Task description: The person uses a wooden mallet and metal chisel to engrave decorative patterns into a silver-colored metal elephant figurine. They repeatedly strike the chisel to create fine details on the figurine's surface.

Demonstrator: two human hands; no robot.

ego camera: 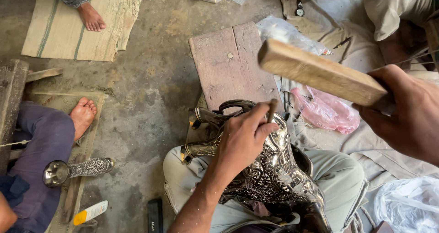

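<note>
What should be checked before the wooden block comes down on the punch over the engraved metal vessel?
1. Punch held in the left hand, tip against the engraved vessel: ok, though the contact point itself is hidden by fingers.
2. Wooden block gripped in the right hand, raised above the punch: ok.
3. Vessel resting on the person's lap: ok; how firmly it sits, cannot tell.
4. Left fingers wrapped close below the punch's top, near the strike: not ok.
5. Other people's bare feet away from the swing: ok.
</note>
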